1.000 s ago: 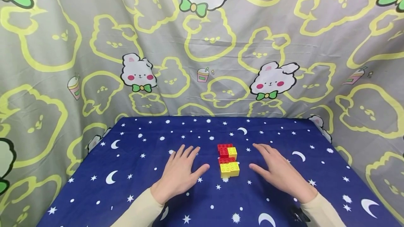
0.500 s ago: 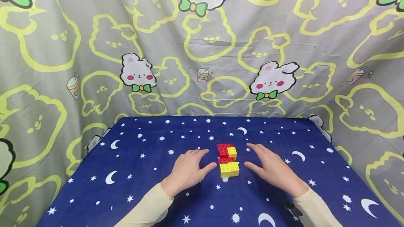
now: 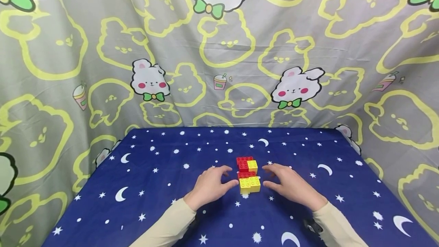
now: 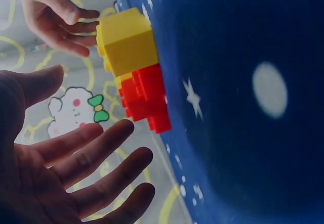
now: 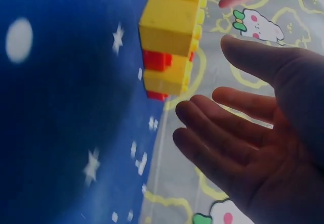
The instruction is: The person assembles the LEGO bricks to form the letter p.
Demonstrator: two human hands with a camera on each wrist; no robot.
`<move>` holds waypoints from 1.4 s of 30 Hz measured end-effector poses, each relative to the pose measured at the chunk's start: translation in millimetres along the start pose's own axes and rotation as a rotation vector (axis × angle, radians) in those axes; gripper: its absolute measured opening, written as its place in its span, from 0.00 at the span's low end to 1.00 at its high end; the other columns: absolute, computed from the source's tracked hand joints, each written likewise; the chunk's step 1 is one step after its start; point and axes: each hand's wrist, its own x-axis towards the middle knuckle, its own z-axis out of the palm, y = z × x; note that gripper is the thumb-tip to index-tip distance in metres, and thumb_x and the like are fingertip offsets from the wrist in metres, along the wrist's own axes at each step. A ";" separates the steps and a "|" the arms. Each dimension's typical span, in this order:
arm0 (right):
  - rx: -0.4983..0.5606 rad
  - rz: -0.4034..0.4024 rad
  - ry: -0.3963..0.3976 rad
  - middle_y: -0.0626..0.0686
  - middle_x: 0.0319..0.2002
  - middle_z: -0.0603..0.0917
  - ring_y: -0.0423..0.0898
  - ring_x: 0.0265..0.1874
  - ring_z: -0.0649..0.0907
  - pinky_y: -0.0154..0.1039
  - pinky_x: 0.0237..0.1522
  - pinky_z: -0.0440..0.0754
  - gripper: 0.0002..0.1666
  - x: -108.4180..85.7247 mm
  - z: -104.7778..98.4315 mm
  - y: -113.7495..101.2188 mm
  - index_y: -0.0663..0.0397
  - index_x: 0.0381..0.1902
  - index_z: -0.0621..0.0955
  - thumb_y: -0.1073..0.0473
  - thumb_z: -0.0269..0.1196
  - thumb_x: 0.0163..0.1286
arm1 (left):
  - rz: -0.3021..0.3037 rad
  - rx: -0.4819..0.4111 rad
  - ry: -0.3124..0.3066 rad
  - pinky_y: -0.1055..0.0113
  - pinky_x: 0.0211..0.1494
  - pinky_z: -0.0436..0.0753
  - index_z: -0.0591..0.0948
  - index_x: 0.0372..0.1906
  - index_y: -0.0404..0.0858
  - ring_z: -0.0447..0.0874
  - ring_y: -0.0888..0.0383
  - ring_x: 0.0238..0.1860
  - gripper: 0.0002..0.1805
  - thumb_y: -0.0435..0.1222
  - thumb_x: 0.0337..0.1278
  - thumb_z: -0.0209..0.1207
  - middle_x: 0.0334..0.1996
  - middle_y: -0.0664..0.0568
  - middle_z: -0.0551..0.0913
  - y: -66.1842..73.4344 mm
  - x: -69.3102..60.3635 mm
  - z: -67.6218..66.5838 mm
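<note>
Red and yellow toy building bricks stand grouped on the table in the head view. Two yellow bricks (image 3: 249,184) sit at the near side, with a red brick (image 3: 246,174) just behind them. Farther back are another red brick (image 3: 242,164) and a smaller yellow brick (image 3: 252,166). My left hand (image 3: 212,184) is just left of the bricks, thumb and fingers spread apart with nothing held. On the other side my right hand (image 3: 289,184) hovers close by, its fingers relaxed. Both wrist views show a gap between the fingers and the bricks.
A dark blue cloth (image 3: 164,186) with white moons and stars covers the table. A grey curtain (image 3: 192,48) with yellow outlines and rabbit faces hangs behind and along both sides.
Both hands have moved inward toward the bricks, the left one rightward and the right one leftward. Their fingers have bent a little. The bricks have stayed in place.
</note>
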 end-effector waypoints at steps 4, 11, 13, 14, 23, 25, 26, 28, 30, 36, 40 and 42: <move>0.090 -0.031 -0.049 0.57 0.53 0.86 0.45 0.42 0.87 0.47 0.46 0.87 0.28 2.1 5.8 2.2 0.61 0.61 0.80 0.54 0.72 0.67 | -0.007 -0.046 -0.026 0.58 0.40 0.83 0.84 0.58 0.40 0.87 0.54 0.41 0.28 0.52 0.59 0.70 0.43 0.50 0.90 1.1 3.0 4.6; 0.162 -0.105 -0.061 0.55 0.51 0.87 0.40 0.38 0.86 0.39 0.42 0.86 0.27 5.2 13.8 2.7 0.61 0.61 0.81 0.58 0.72 0.67 | -0.016 -0.109 -0.053 0.65 0.35 0.79 0.86 0.55 0.40 0.80 0.64 0.32 0.25 0.48 0.55 0.74 0.35 0.55 0.89 3.7 8.2 11.7; 0.170 -0.119 -0.063 0.54 0.50 0.87 0.39 0.38 0.86 0.38 0.42 0.86 0.26 5.9 15.6 2.3 0.61 0.61 0.81 0.58 0.72 0.67 | -0.015 -0.119 -0.069 0.66 0.35 0.78 0.86 0.55 0.40 0.79 0.65 0.31 0.24 0.47 0.55 0.74 0.34 0.56 0.88 4.0 9.5 13.5; 0.177 -0.127 -0.064 0.54 0.50 0.87 0.39 0.37 0.86 0.38 0.42 0.86 0.26 6.0 16.6 2.1 0.62 0.60 0.81 0.59 0.72 0.67 | -0.014 -0.120 -0.077 0.67 0.35 0.79 0.86 0.54 0.40 0.79 0.65 0.31 0.24 0.47 0.55 0.74 0.34 0.56 0.88 3.9 10.0 14.6; 0.197 -0.141 -0.078 0.55 0.51 0.86 0.39 0.38 0.86 0.36 0.41 0.86 0.24 9.7 23.6 1.6 0.62 0.59 0.81 0.61 0.71 0.67 | -0.001 -0.104 -0.109 0.68 0.33 0.79 0.87 0.52 0.41 0.80 0.67 0.29 0.23 0.45 0.51 0.76 0.32 0.57 0.88 2.9 13.3 22.3; 0.197 -0.138 -0.084 0.54 0.51 0.86 0.40 0.39 0.86 0.36 0.42 0.86 0.23 10.8 24.5 0.8 0.61 0.59 0.81 0.62 0.71 0.67 | -0.001 -0.100 -0.110 0.68 0.34 0.79 0.87 0.51 0.41 0.80 0.67 0.29 0.23 0.45 0.50 0.77 0.32 0.57 0.88 2.7 13.4 23.0; 0.196 -0.140 -0.087 0.54 0.52 0.86 0.40 0.39 0.86 0.36 0.42 0.86 0.23 11.4 24.9 0.5 0.61 0.59 0.81 0.63 0.71 0.67 | 0.000 -0.099 -0.111 0.68 0.34 0.78 0.88 0.51 0.41 0.80 0.67 0.29 0.23 0.45 0.50 0.77 0.32 0.58 0.88 2.6 13.4 23.0; 0.198 -0.148 -0.091 0.53 0.50 0.85 0.40 0.38 0.86 0.36 0.41 0.86 0.22 12.5 25.7 -0.5 0.60 0.58 0.81 0.63 0.70 0.67 | 0.002 -0.095 -0.112 0.69 0.35 0.78 0.88 0.50 0.41 0.80 0.68 0.29 0.22 0.45 0.51 0.77 0.32 0.58 0.88 2.3 13.2 23.2; 0.206 -0.160 -0.089 0.52 0.48 0.85 0.40 0.37 0.86 0.36 0.40 0.86 0.21 13.0 26.0 -2.3 0.60 0.57 0.82 0.64 0.71 0.66 | 0.003 -0.091 -0.115 0.69 0.35 0.78 0.88 0.50 0.41 0.79 0.68 0.29 0.22 0.45 0.51 0.76 0.32 0.58 0.88 1.5 12.5 23.1; 0.205 -0.188 -0.083 0.50 0.45 0.84 0.39 0.36 0.86 0.36 0.39 0.86 0.19 14.5 27.9 -5.9 0.58 0.53 0.83 0.63 0.72 0.65 | 0.006 -0.098 -0.122 0.69 0.34 0.78 0.89 0.49 0.39 0.79 0.68 0.28 0.21 0.45 0.51 0.77 0.30 0.59 0.88 -1.5 10.1 21.2; 0.185 -0.175 -0.091 0.49 0.46 0.84 0.37 0.37 0.85 0.36 0.41 0.86 0.19 16.4 29.3 -8.4 0.57 0.53 0.84 0.62 0.72 0.65 | 0.011 -0.107 -0.133 0.70 0.34 0.77 0.89 0.48 0.40 0.78 0.69 0.28 0.19 0.43 0.52 0.76 0.28 0.61 0.87 -3.3 8.5 18.5; 0.178 -0.172 -0.094 0.48 0.46 0.84 0.37 0.37 0.85 0.36 0.42 0.86 0.19 17.3 29.8 -9.2 0.57 0.53 0.84 0.62 0.72 0.65 | 0.014 -0.113 -0.137 0.70 0.33 0.77 0.89 0.47 0.40 0.78 0.69 0.27 0.18 0.43 0.52 0.76 0.28 0.61 0.87 -4.1 7.8 17.6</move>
